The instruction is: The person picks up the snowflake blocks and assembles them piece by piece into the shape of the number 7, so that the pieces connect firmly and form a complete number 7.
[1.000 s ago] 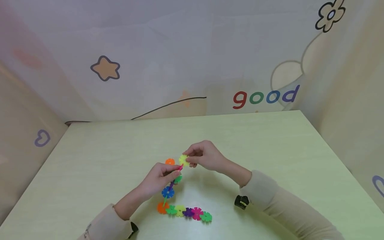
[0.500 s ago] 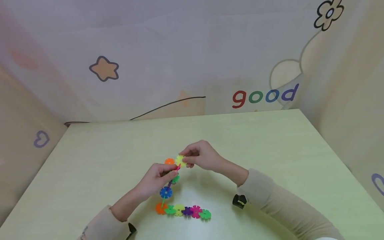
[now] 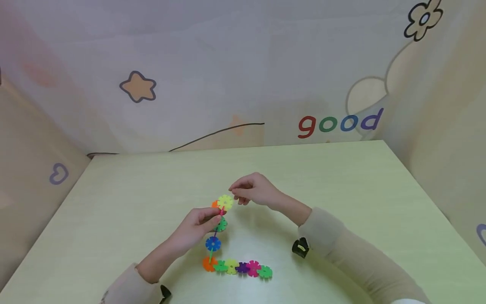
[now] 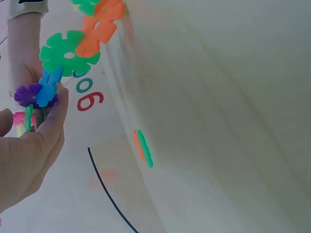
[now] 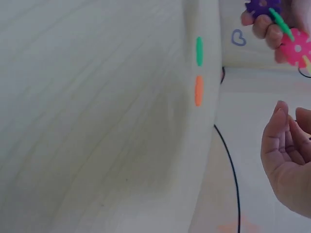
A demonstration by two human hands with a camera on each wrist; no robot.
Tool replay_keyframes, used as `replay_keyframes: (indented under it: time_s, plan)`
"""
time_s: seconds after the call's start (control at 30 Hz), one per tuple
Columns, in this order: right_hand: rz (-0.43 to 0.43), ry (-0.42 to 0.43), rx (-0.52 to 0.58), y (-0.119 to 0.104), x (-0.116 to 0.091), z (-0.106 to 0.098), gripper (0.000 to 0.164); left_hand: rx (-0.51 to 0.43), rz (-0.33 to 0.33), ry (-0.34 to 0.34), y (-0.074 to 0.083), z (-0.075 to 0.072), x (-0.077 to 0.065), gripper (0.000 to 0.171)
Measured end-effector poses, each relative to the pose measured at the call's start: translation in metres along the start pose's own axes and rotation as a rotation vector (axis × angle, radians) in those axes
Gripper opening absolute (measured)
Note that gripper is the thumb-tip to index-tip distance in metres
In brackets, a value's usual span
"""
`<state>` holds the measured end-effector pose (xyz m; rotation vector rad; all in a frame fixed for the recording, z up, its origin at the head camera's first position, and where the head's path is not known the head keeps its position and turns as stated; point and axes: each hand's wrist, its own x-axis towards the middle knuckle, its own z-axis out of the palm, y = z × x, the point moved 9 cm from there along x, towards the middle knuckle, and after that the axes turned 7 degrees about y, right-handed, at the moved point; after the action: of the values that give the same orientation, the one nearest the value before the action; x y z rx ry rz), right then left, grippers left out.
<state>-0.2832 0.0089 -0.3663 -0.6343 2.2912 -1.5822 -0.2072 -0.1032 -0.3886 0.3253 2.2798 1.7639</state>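
Observation:
My left hand (image 3: 195, 226) pinches the upper part of a chain of notched plastic snowflake discs, near its pink disc (image 3: 222, 210). At the chain's top end sits a yellow disc (image 3: 225, 202), joined to the pink one. Below the fingers come a green disc (image 3: 221, 224), a blue disc (image 3: 213, 243) and an orange disc (image 3: 209, 264). From there a row of discs runs right to a green end disc (image 3: 265, 272). Just up and right of the yellow disc is my right hand (image 3: 258, 191), fingers loosely bent, holding nothing. In the right wrist view its thumb and fingertips lie close together.
Two loose discs lie on the table, an orange one (image 4: 139, 145) and a green one (image 4: 145, 148). Patterned cloth (image 3: 212, 76) rises behind the pale table (image 3: 322, 177) and at both sides. A black wrist strap piece (image 3: 300, 248) hangs under the right sleeve.
My right hand brought the yellow disc left onto the pink one, then let it go and drew slightly up and away. My left hand keeps its hold on the chain.

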Motion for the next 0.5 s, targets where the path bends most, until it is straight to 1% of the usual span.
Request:
replay_keyframes:
  time_s: [0.17, 0.33, 0.5]
  plan:
    - [0.031, -0.045, -0.086, 0.013, 0.016, 0.009, 0.022, -0.048, -0.024, 0.011, -0.004, -0.009, -0.006, 0.041]
    - [0.053, -0.081, -0.177, 0.025, 0.031, 0.019, 0.023, -0.067, -0.054, 0.029, -0.007, -0.018, -0.012, 0.043]
    - [0.057, -0.127, -0.253, 0.032, 0.041, 0.031, 0.026, -0.070, -0.074, 0.038, -0.011, -0.026, -0.016, 0.046]
